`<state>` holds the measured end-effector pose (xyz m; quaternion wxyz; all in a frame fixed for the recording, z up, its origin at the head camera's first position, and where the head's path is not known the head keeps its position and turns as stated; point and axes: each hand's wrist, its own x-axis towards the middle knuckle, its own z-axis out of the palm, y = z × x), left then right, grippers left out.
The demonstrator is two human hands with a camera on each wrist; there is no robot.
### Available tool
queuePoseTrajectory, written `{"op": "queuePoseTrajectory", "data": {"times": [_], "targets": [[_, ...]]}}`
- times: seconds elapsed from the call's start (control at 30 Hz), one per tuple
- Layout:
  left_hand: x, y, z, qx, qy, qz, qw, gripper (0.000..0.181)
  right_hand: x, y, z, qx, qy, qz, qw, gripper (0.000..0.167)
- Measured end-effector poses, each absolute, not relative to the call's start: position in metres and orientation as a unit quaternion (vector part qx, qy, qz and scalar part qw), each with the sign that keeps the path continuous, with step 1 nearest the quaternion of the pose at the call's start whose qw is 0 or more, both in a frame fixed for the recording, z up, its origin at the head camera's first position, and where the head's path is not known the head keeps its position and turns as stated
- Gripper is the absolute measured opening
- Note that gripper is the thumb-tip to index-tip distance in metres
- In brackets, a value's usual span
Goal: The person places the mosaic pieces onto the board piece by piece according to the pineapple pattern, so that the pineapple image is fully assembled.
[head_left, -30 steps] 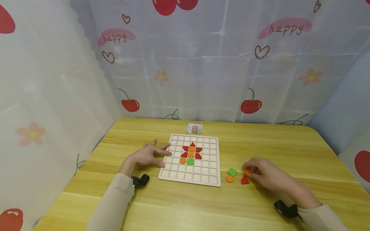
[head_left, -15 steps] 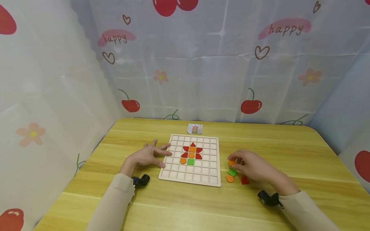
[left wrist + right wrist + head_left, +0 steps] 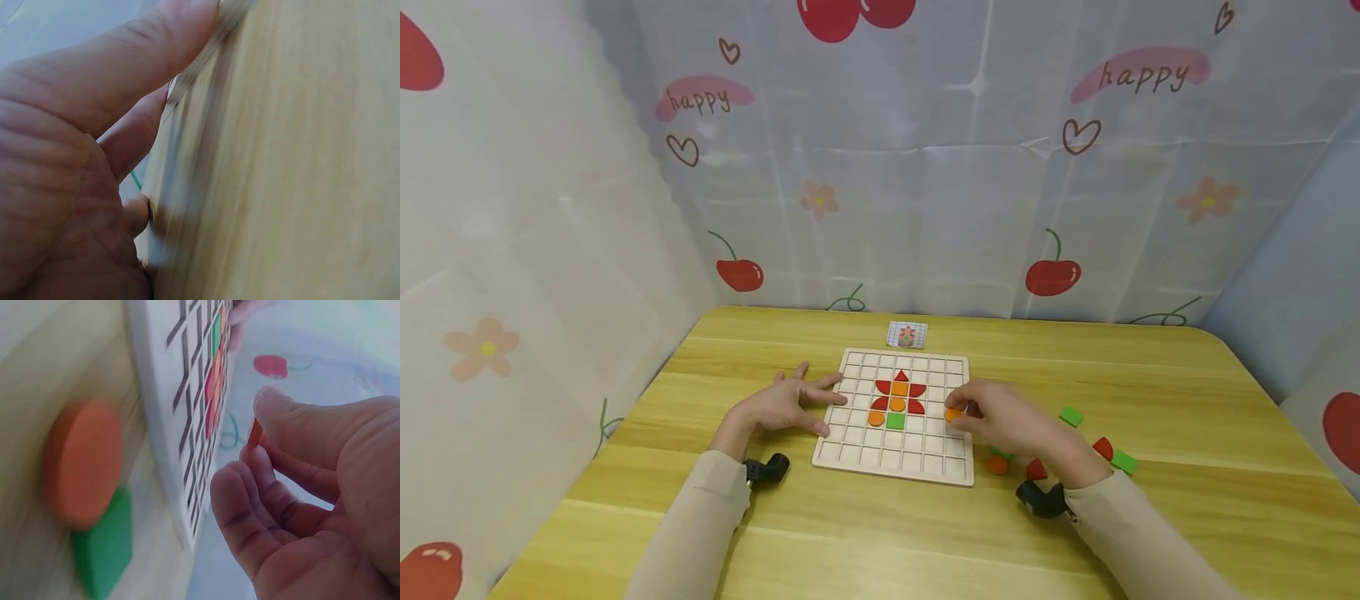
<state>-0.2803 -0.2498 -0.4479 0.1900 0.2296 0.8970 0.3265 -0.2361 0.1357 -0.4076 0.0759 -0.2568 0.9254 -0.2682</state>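
Observation:
My right hand (image 3: 1003, 417) pinches an orange tile (image 3: 953, 414) between thumb and fingertips over the right side of a pale wooden grid board (image 3: 940, 462). In the right wrist view the tile (image 3: 255, 433) shows edge-on; its full outline is hidden. My left hand (image 3: 782, 406) lies spread at the board's left edge, fingertips touching the rim, as the left wrist view also shows with the thumb (image 3: 144, 50). On the board sit a red triangle (image 3: 901, 376), several red curved tiles, an orange square (image 3: 898, 389), two orange discs (image 3: 876, 418) and a green square (image 3: 896, 422).
Right of the board lie an orange disc (image 3: 997, 465) by a partly covered green tile (image 3: 106, 547), red tiles (image 3: 1037, 469) and green tiles (image 3: 1071, 416), some near my right forearm. A small picture card (image 3: 907, 335) lies behind the board; a printed curtain (image 3: 880, 208) hangs beyond the table.
My right hand has carried the orange tile leftward from the loose tiles to over the board's right side, uncovering green and red tiles. My left hand stays in place.

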Motion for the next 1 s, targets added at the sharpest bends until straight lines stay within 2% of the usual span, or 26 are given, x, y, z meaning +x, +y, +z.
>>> {"op": "queuePoseTrajectory", "data": {"times": [0.23, 0.47, 1.0], "targets": [[-0.28, -0.25, -0.448, 0.229, 0.898, 0.325, 0.187, 0.057, -0.241, 0.105, -0.411, -0.265, 0.924, -0.262, 0.082, 0.022], [-0.28, -0.25, -0.448, 0.227, 0.895, 0.332, 0.191, 0.057, -0.244, 0.084, -0.421, -0.278, 0.923, -0.255, 0.079, 0.016], [-0.281, -0.25, -0.448, 0.226, 0.896, 0.33, 0.191, 0.056, -0.242, 0.074, -0.429, -0.273, 0.924, -0.263, 0.052, 0.004]]}}
